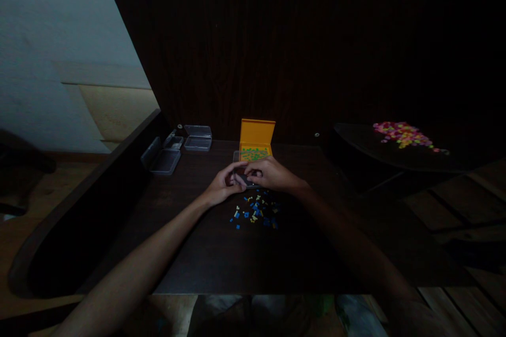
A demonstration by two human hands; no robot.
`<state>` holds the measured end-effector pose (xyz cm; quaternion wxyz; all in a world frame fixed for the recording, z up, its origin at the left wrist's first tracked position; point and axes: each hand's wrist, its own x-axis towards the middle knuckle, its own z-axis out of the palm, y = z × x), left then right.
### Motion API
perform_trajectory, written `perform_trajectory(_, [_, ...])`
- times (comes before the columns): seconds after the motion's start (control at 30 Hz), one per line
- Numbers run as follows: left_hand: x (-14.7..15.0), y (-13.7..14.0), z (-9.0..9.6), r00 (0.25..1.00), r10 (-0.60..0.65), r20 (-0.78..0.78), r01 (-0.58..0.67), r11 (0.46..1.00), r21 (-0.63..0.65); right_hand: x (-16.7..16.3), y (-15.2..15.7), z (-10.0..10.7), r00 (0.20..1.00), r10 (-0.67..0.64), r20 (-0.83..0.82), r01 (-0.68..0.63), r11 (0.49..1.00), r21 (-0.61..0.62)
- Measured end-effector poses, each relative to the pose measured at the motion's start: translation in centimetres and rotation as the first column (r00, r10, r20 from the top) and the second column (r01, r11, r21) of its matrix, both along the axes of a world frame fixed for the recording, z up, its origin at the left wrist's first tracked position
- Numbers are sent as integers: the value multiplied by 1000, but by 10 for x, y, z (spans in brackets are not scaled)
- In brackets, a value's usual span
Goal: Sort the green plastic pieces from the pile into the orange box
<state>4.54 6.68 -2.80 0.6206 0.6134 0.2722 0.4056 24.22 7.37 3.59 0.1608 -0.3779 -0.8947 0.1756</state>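
Observation:
My left hand (225, 185) curves its fingers and thumb around the left side of a small clear plastic box (250, 183) on the dark table. Over this box, my right hand (271, 172) has its fingers curled and pinched together; whatever is between the fingertips is hidden. Just in front of the hands lies a loose scatter of tiny blue and pale yellow pieces (256, 209). Behind them stands an orange box (258, 132) with its lid raised, with many small green pieces (253, 154) in it.
Clear plastic cases with raised lids stand at the table's back left: a large one (166, 162), a small one (173, 142) and another (198, 141). A dark side panel (98, 205) borders the left. Bright pink and yellow pieces (407, 134) are heaped on a dark shelf at right.

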Motion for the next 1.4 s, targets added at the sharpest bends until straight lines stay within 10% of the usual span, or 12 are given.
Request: perform_trajectory(1.4, [-2, 4, -6, 1000, -27, -10, 27, 1000, 11, 10, -3, 20, 928, -13, 372, 11, 1000, 9])
